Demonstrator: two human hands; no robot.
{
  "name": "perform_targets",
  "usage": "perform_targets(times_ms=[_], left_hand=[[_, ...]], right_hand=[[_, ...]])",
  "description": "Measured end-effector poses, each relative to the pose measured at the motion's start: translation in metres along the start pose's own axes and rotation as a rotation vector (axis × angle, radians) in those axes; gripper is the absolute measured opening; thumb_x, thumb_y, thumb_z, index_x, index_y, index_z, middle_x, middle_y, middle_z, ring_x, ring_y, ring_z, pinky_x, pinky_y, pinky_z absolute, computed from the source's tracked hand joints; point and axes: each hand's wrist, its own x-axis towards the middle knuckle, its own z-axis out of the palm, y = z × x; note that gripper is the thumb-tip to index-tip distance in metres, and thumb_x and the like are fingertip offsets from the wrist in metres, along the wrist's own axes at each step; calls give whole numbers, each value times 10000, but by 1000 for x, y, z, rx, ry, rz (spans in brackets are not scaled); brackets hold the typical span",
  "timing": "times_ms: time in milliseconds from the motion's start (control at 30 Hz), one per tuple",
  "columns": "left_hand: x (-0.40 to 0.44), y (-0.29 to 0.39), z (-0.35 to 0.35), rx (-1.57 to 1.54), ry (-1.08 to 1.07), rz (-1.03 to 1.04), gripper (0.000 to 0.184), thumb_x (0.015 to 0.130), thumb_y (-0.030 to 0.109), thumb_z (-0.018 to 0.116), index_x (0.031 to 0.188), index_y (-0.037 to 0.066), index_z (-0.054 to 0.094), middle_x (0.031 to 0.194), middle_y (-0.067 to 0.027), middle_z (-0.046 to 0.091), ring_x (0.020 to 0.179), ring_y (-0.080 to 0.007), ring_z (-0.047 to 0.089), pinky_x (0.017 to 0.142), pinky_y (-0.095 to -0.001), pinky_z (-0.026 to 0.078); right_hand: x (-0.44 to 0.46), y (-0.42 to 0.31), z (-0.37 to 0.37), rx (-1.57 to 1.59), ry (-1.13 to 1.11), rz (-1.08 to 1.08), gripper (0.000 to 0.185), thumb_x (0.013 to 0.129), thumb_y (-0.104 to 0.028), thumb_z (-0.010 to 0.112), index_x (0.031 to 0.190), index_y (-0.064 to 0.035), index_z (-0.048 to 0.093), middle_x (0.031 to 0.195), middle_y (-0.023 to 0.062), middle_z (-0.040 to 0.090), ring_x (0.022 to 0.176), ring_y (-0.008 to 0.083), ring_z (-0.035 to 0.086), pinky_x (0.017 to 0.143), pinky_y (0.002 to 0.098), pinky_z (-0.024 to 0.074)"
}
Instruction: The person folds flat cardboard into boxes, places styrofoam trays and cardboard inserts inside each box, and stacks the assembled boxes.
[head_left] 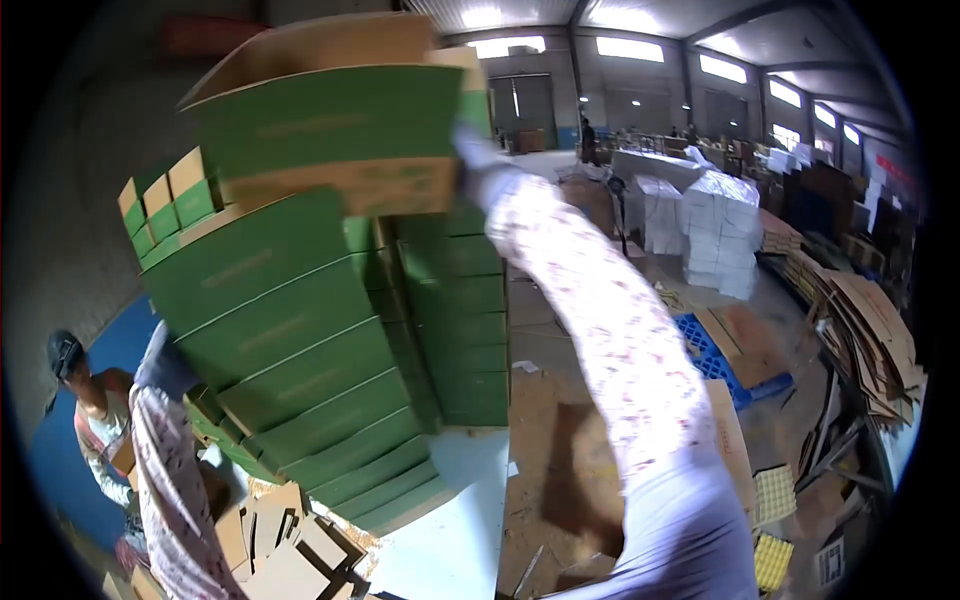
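A large green and brown cardboard box [330, 120], open at the top, sits tilted above a tall stack of green boxes [290, 310]. My right hand [476, 160], blurred and in a greyish glove, is at the right side of the upper box; its fingers cannot be made out. Beside the left edge of the stack is my left hand [165, 362], also gloved, against the boxes, with its fingers hidden. Patterned sleeves cover both of my forearms.
At the far left a person in a dark cap [66, 352] stands by a blue panel. Cardboard pieces [290, 550] lie below. To the right are white wrapped stacks [720, 230], a blue pallet [755, 392] and flattened cardboard [870, 320].
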Motion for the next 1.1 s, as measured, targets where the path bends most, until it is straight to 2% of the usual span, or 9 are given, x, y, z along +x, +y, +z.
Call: perform_targets(times_ms=[433,567,633,667,800,867,933,1000,1100], left_hand=[[14,-16,33,-117,507,208,505,901,468,549,1186,56,613,1188,-153,633,1028,-313,594,933,-446,467],[-56,-48,25,514,439,520,704,1007,508,413,1445,-40,361,1504,-121,383,1371,-218,364,1145,-314,259],[-138,-113,-41,629,589,603,576,1036,387,411,1445,-16,365,1429,-64,455,1268,-164,463,1072,-287,362],[-211,-150,-23,1060,605,383,547,1016,293,456,1439,-39,354,1454,-148,417,1332,-257,399,1110,-334,315],[-497,-387,-76,1861,608,-333,683,923,362,557,1424,-47,337,1468,-291,326,1355,-481,303,1118,-571,227],[-551,-406,-21,1672,599,-664,722,900,391,568,1415,-61,338,1453,-313,329,1368,-498,262,1137,-586,165],[-563,-452,-3,1646,758,-690,798,873,408,587,1432,-80,292,1491,-308,277,1400,-470,227,1151,-603,91],[-549,-469,12,1602,849,-636,809,885,424,584,1453,-66,283,1516,-292,249,1442,-430,164,1167,-589,44],[-543,-460,20,1554,919,-655,782,891,422,584,1450,-45,299,1512,-283,262,1436,-436,169,1167,-586,59]], right_hand=[[-2,89,134,-45,-129,180,418,1010,-344,434,1201,7,556,981,121,570,818,239,481,817,376,471],[-56,122,128,32,-177,304,425,1017,-350,417,1177,12,571,939,124,569,775,242,468,797,375,469],[-148,173,85,-465,-170,-275,423,1030,-255,369,1306,35,505,1263,179,541,1136,268,494,1030,344,371],[-206,200,67,-542,-92,-600,429,1028,-210,377,1356,51,467,1384,211,489,1292,283,444,1129,335,290],[-481,318,36,0,-698,531,393,1004,-191,493,1315,47,519,1381,172,520,1283,264,483,1082,354,381],[-574,330,58,-128,-1147,294,438,992,-206,506,1356,36,472,1386,186,510,1283,284,485,1093,347,369],[-654,343,90,-362,-1524,-255,511,977,-264,532,1384,30,437,1392,202,500,1279,302,488,1097,343,357],[-682,290,136,-99,-1334,708,534,905,-324,655,1323,-22,513,1289,171,578,1193,239,543,1004,332,419],[-678,303,141,-219,-1301,472,449,934,-191,602,1333,-10,503,1179,150,647,1072,186,603,917,299,470]])
